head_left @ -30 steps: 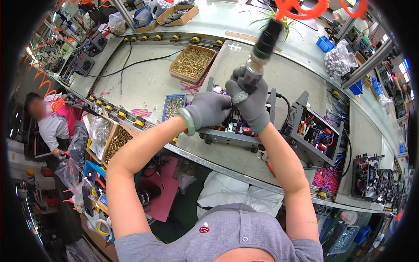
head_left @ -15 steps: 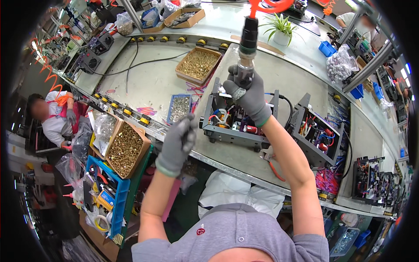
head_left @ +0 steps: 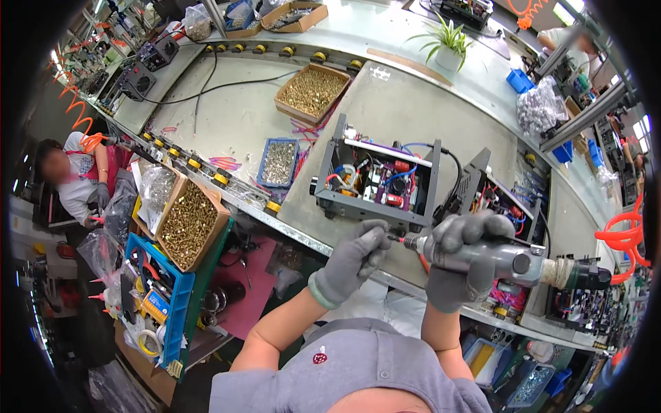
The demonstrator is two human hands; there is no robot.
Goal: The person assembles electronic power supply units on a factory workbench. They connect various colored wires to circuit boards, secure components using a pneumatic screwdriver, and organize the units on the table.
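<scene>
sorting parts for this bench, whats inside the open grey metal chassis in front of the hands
Inside the grey chassis: red and blue wires, purple and dark components and a pale bar along the far side. Its floor and lower parts are hidden by the front wall and the wiring.

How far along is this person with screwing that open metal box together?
Done: the open grey chassis already holds wired parts. In hand: the right hand grips a powered screwdriver, and the left hand pinches at its tip, apparently loading a screw. Left: the chassis has no cover yet, and another open unit waits beside it.
</scene>
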